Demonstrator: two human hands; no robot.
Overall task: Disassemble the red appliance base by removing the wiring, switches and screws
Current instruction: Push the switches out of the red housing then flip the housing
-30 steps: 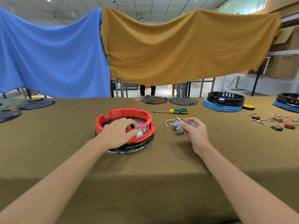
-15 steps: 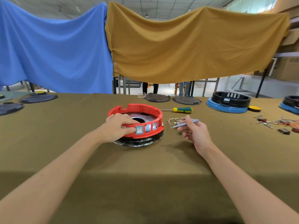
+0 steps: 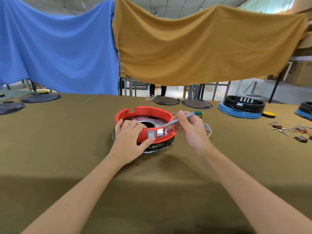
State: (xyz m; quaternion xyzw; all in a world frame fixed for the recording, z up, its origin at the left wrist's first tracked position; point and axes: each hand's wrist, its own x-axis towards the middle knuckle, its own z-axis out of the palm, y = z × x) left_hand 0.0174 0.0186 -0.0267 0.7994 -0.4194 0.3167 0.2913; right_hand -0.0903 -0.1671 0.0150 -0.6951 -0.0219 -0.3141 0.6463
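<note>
The red appliance base [image 3: 152, 111], a round ring over a black bottom wrapped in clear film, sits mid-table. My left hand [image 3: 130, 138] grips its near rim, fingers curled inside and thumb under a grey rocker switch [image 3: 151, 134] set in the front wall. An empty switch opening shows just right of that switch. My right hand [image 3: 192, 130] pinches a thin grey tool [image 3: 179, 119] whose tip points down at the rim above the openings. A removed grey switch with wires [image 3: 207, 128] lies behind my right hand, partly hidden.
A green and yellow screwdriver [image 3: 198, 113] lies behind the base. Two dark plates [image 3: 166, 100] lie at the table's far edge, black and blue bases [image 3: 241, 107] at the right. Loose switches and wires [image 3: 290, 130] are scattered far right. Dark plates [image 3: 39, 98] lie far left.
My right hand lifted the grey tool off the pile of removed parts and carried it left to the base's rim. My left hand shifted its grip on the near rim.
</note>
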